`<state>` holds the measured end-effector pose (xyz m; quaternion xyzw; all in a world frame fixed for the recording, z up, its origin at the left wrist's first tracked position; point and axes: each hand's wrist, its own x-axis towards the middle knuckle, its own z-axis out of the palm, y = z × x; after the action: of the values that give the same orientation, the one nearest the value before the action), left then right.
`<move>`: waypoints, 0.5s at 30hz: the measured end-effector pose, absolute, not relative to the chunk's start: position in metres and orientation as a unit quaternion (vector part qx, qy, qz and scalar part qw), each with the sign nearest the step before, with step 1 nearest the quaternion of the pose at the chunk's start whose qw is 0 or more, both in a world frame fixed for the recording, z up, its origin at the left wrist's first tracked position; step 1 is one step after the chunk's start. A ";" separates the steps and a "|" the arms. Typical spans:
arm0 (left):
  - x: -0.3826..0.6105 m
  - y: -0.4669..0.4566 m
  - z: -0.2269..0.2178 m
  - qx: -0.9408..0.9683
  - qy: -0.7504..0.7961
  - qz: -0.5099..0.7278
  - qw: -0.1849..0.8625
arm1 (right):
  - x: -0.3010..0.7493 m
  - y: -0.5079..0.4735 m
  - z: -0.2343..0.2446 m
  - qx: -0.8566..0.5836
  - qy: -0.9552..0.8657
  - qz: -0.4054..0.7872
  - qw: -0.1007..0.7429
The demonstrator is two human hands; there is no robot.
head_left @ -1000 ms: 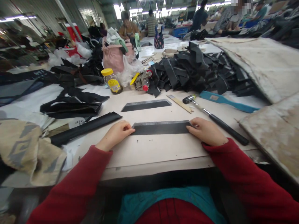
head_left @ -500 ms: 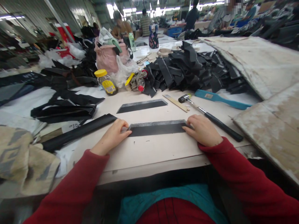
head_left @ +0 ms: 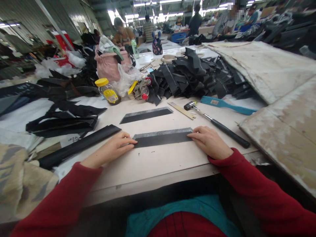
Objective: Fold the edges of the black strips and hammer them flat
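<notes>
A flat black strip (head_left: 163, 138) with a greyish band along its far edge lies on the pale work board (head_left: 158, 164) in front of me. At its left end are the fingertips of my left hand (head_left: 113, 146), closed together on the corner. My right hand (head_left: 211, 142) pinches the right end between thumb and fingers. Just beyond lies a second black strip (head_left: 146, 116) with slanted ends and a similar grey band, untouched. A rolled black piece (head_left: 81, 146) lies beside my left hand.
A black-handled hammer (head_left: 219, 126), a thin pale blade-like tool (head_left: 182, 110) and a blue-handled tool (head_left: 227, 104) lie at right. Behind are a heap of black pieces (head_left: 180, 75), a yellow-lidded jar (head_left: 108, 92) and a pink bag (head_left: 112, 65). A stained board (head_left: 283, 125) borders the right.
My left-hand fingers have straightened at the strip's left end, and my right fingers have shifted slightly on its right end. The whole view has moved a little; the strip stays flat.
</notes>
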<state>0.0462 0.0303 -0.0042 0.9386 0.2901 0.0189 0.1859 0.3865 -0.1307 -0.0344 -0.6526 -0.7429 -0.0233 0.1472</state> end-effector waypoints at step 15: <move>0.241 -0.025 -0.027 0.971 0.107 0.122 0.178 | 0.392 -0.138 -0.040 -0.643 -0.731 0.046 0.221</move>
<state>0.2407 -0.0249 -0.0269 0.9705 0.1066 0.1220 0.1785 0.3924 -0.1382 -0.0395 -0.6434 -0.7314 0.0464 0.2212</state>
